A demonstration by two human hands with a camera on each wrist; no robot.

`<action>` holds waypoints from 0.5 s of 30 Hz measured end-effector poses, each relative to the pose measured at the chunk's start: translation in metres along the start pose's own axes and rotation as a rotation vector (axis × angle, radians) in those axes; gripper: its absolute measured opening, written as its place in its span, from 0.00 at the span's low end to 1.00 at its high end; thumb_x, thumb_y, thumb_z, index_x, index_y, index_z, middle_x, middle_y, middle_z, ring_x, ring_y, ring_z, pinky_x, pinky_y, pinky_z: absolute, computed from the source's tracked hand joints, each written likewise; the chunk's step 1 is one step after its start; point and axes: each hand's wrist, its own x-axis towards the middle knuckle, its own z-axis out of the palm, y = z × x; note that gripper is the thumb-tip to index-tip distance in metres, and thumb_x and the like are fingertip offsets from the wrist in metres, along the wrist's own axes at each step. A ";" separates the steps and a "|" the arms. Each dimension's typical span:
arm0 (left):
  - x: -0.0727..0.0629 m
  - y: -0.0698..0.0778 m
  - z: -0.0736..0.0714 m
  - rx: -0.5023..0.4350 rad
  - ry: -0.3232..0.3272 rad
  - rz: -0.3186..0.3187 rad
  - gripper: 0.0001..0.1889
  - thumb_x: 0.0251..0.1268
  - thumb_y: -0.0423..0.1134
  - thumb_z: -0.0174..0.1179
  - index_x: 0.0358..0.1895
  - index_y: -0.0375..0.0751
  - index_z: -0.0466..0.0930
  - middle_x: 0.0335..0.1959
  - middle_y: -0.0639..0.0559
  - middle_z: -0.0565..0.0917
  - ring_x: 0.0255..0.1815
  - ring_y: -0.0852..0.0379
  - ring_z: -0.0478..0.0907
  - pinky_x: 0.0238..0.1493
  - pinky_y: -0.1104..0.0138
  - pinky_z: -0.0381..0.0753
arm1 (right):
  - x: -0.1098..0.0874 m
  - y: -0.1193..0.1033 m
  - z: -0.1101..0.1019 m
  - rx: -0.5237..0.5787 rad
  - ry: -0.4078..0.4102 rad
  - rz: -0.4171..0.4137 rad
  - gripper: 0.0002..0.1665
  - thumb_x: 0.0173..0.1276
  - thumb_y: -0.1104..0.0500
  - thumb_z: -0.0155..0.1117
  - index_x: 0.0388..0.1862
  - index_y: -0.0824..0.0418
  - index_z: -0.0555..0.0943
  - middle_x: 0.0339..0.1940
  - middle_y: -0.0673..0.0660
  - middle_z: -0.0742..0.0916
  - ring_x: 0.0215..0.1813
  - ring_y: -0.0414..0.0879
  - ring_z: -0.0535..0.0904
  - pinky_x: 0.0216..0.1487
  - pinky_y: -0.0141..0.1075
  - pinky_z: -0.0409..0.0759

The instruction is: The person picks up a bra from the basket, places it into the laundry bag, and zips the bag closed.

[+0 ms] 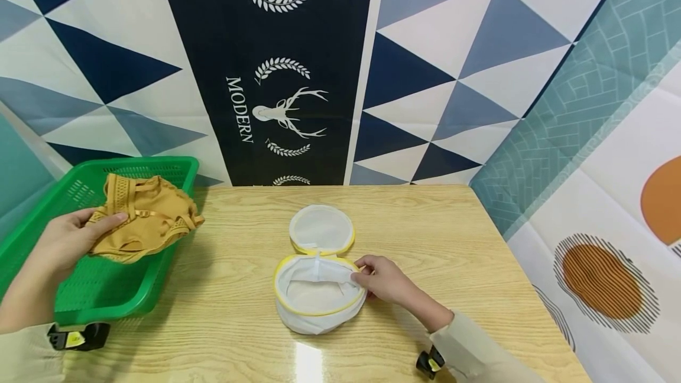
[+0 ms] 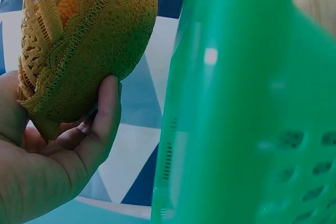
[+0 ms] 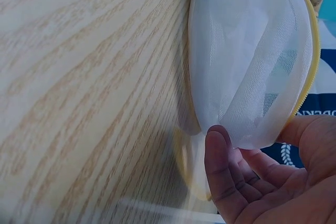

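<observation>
A mustard-yellow lace bra (image 1: 154, 211) is pinched at one end by my left hand (image 1: 66, 241), held up over the green basket. In the left wrist view the folded bra (image 2: 100, 40) shows its lace edge and strap, with thumb and fingers at its lower end. On the table stands a white mesh laundry bag (image 1: 316, 321) with yellow zipper trim. Its round lid (image 1: 321, 228) is folded back, so the mouth faces up. My right hand (image 1: 385, 279) pinches the bag's right rim; the right wrist view shows the fingers on the mesh wall (image 3: 236, 61).
The green plastic basket (image 1: 114, 312) with perforated walls stands at the left of the wood-grain table (image 1: 425, 241). Behind the table hangs a patterned cloth (image 1: 415, 64) with triangles and deer heads. Another printed cloth (image 1: 596, 205) rises along the right side.
</observation>
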 end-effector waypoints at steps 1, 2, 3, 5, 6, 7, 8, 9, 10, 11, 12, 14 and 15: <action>0.000 0.001 0.001 -0.004 -0.003 0.010 0.44 0.67 0.60 0.46 0.69 0.21 0.50 0.34 0.51 0.83 0.35 0.58 0.79 0.34 0.63 0.79 | 0.000 0.000 0.000 -0.001 0.001 0.001 0.15 0.65 0.61 0.60 0.49 0.67 0.78 0.29 0.56 0.79 0.24 0.44 0.76 0.25 0.37 0.79; 0.000 0.003 0.001 -0.008 -0.007 0.016 0.44 0.67 0.60 0.47 0.68 0.21 0.51 0.29 0.59 0.82 0.31 0.65 0.79 0.31 0.66 0.79 | 0.000 0.000 0.000 -0.001 0.001 0.003 0.15 0.65 0.61 0.60 0.49 0.67 0.78 0.29 0.56 0.79 0.24 0.44 0.76 0.26 0.37 0.79; 0.000 0.004 0.002 -0.010 -0.009 0.023 0.43 0.67 0.59 0.48 0.67 0.20 0.53 0.25 0.67 0.79 0.26 0.72 0.75 0.27 0.71 0.76 | 0.001 0.001 0.000 -0.001 0.001 0.005 0.15 0.65 0.61 0.60 0.49 0.67 0.78 0.29 0.56 0.79 0.24 0.44 0.76 0.26 0.37 0.79; -0.001 0.007 0.003 -0.014 -0.012 0.028 0.43 0.67 0.59 0.48 0.67 0.20 0.54 0.24 0.70 0.78 0.25 0.74 0.74 0.27 0.72 0.76 | 0.001 0.001 0.001 -0.001 0.000 0.007 0.15 0.65 0.61 0.60 0.49 0.66 0.78 0.30 0.56 0.79 0.24 0.44 0.76 0.26 0.37 0.79; -0.001 0.008 0.004 -0.014 -0.014 0.030 0.43 0.67 0.59 0.48 0.67 0.20 0.54 0.24 0.70 0.77 0.25 0.74 0.73 0.27 0.72 0.76 | 0.001 0.001 0.001 0.000 -0.001 0.007 0.15 0.65 0.61 0.60 0.49 0.66 0.78 0.30 0.56 0.79 0.24 0.44 0.76 0.26 0.37 0.79; -0.001 0.009 0.004 -0.011 -0.013 0.032 0.43 0.67 0.59 0.48 0.66 0.20 0.55 0.24 0.70 0.77 0.26 0.74 0.74 0.27 0.72 0.76 | 0.001 0.001 0.001 0.000 -0.002 0.008 0.15 0.65 0.61 0.61 0.49 0.66 0.78 0.30 0.56 0.79 0.24 0.44 0.76 0.26 0.37 0.79; -0.002 0.010 0.005 -0.018 -0.017 0.035 0.42 0.67 0.59 0.48 0.67 0.20 0.55 0.24 0.70 0.78 0.26 0.73 0.74 0.27 0.72 0.76 | 0.001 0.001 0.001 0.000 -0.003 0.008 0.15 0.65 0.61 0.60 0.49 0.66 0.78 0.30 0.56 0.79 0.24 0.44 0.76 0.26 0.37 0.79; -0.002 0.011 0.005 -0.022 -0.019 0.039 0.42 0.67 0.59 0.48 0.67 0.21 0.55 0.24 0.70 0.78 0.26 0.73 0.75 0.27 0.71 0.76 | 0.001 0.002 0.001 -0.001 -0.005 0.007 0.15 0.65 0.60 0.60 0.49 0.66 0.78 0.30 0.56 0.79 0.24 0.44 0.76 0.26 0.37 0.79; -0.002 0.012 0.005 -0.030 -0.024 0.045 0.42 0.67 0.59 0.48 0.67 0.21 0.55 0.24 0.70 0.78 0.26 0.72 0.76 0.28 0.71 0.77 | 0.001 0.002 0.001 -0.001 -0.005 0.006 0.15 0.65 0.60 0.60 0.49 0.66 0.78 0.30 0.56 0.79 0.24 0.44 0.76 0.26 0.37 0.79; -0.002 0.013 0.005 -0.027 -0.033 0.049 0.42 0.67 0.59 0.48 0.67 0.21 0.55 0.24 0.71 0.78 0.26 0.72 0.75 0.28 0.71 0.77 | 0.001 0.002 0.001 -0.002 -0.006 0.004 0.15 0.65 0.60 0.60 0.49 0.66 0.78 0.30 0.56 0.79 0.24 0.44 0.76 0.26 0.37 0.79; -0.003 0.014 0.005 -0.027 -0.040 0.050 0.42 0.67 0.59 0.48 0.67 0.22 0.56 0.25 0.71 0.78 0.27 0.72 0.75 0.28 0.71 0.77 | 0.001 0.002 0.000 -0.003 -0.008 0.003 0.15 0.65 0.60 0.60 0.49 0.66 0.78 0.30 0.56 0.79 0.24 0.44 0.76 0.26 0.37 0.79; -0.003 0.015 0.004 -0.031 -0.062 0.055 0.41 0.67 0.59 0.48 0.67 0.23 0.56 0.25 0.70 0.79 0.27 0.72 0.75 0.28 0.71 0.77 | 0.001 0.002 0.000 -0.005 -0.009 -0.001 0.15 0.65 0.60 0.60 0.49 0.66 0.78 0.30 0.56 0.79 0.23 0.44 0.76 0.26 0.37 0.79; -0.003 0.016 0.003 -0.022 -0.067 0.056 0.41 0.67 0.59 0.48 0.67 0.23 0.56 0.25 0.70 0.79 0.28 0.72 0.74 0.29 0.71 0.76 | 0.001 0.002 0.000 -0.007 -0.010 -0.001 0.15 0.65 0.60 0.60 0.49 0.66 0.78 0.30 0.56 0.79 0.23 0.44 0.76 0.26 0.37 0.78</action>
